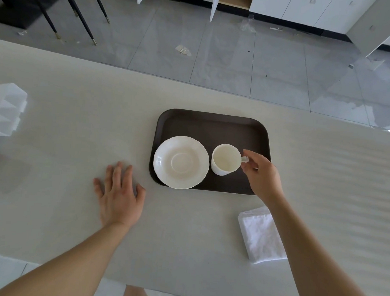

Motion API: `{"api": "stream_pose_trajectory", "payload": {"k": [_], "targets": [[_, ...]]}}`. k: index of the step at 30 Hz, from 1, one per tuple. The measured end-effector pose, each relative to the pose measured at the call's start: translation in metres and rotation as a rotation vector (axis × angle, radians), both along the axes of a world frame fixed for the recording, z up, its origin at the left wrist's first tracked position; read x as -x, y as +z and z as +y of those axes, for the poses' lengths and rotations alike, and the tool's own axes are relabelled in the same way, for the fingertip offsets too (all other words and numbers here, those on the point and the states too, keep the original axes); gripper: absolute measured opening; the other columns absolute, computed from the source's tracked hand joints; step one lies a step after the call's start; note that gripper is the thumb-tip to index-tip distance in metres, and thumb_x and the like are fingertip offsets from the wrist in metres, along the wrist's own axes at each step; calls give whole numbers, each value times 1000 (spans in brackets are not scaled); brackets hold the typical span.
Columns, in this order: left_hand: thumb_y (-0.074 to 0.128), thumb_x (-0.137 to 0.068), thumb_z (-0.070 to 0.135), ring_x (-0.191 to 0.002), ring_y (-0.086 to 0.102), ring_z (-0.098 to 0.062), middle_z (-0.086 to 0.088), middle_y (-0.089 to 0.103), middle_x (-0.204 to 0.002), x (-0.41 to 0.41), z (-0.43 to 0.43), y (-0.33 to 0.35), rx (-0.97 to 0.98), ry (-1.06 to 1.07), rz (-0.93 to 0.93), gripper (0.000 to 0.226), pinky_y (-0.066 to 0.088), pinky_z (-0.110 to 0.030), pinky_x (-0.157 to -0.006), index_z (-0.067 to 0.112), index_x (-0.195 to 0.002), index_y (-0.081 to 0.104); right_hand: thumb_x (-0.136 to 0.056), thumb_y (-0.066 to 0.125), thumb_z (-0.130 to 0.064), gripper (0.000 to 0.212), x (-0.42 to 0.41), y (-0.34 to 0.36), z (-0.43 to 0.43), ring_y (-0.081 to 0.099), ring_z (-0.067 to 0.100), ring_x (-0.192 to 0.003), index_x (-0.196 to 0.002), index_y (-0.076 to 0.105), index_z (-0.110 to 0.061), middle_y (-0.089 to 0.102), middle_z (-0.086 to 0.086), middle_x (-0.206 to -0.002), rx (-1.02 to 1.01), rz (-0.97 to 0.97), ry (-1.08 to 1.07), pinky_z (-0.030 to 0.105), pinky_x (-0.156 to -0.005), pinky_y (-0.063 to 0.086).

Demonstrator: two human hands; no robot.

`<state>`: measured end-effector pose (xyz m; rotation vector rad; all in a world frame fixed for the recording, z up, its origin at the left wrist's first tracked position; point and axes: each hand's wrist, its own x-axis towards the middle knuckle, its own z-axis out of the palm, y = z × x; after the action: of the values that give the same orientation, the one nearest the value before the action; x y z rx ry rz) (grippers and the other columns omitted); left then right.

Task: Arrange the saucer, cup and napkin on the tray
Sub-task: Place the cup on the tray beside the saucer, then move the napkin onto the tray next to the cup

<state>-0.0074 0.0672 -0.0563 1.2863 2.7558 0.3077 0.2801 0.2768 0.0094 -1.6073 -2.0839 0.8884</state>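
Fingers of the right hand (261, 173) are pinching the handle of the cup (226, 159), which is standing on the tray (213, 126) just beside the saucer (181, 162). Left hand (118, 193) is lying flat, fingers spread, on the table (68, 120). Napkin (260, 235) is lying off the tray, under the right forearm.

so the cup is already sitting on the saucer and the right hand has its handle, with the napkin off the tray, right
Not quite: the head view shows the cup standing on the tray beside the saucer, not on it. The right hand does pinch its handle, and the napkin lies off the tray.
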Motion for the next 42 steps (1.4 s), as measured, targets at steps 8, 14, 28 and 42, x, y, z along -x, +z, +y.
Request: {"api": "stream_pose_trajectory", "payload": {"k": [8,14,28,42], "targets": [[36,-85,37,-148,23,-33,-12,37,-153,1,0,-1,-17,-8,0,60,9,-61,-118,14,-141,44,-93,66,-14,32,-26,18,-20,63,10,-93,-125,66,-18,71,-2,-114,-7,38,-109,18,-79,43],[36,-85,36,-148,21,-32,-12,36,-154,1,0,-3,-25,-4,3,60,8,-60,-118,15,-141,43,-93,66,-19,25,-70,18,-53,65,4,-80,-117,70,-24,72,-8,-98,-15,-51,-177,12,-66,42],[33,-86,39,-149,18,-30,-11,34,-155,2,-1,-6,-22,-5,-4,61,8,-61,-118,16,-141,41,-86,62,-58,66,-117,4,-95,63,23,-107,-138,52,-19,62,0,-124,295,-552,-255,39,-85,54],[32,-86,39,-148,21,-31,-11,36,-154,3,-1,-8,-32,-8,1,60,9,-61,-118,16,-140,42,-78,75,-44,41,-105,-2,-87,49,17,-50,-58,49,-18,52,-6,-51,319,-547,-291,27,-46,31]]}}
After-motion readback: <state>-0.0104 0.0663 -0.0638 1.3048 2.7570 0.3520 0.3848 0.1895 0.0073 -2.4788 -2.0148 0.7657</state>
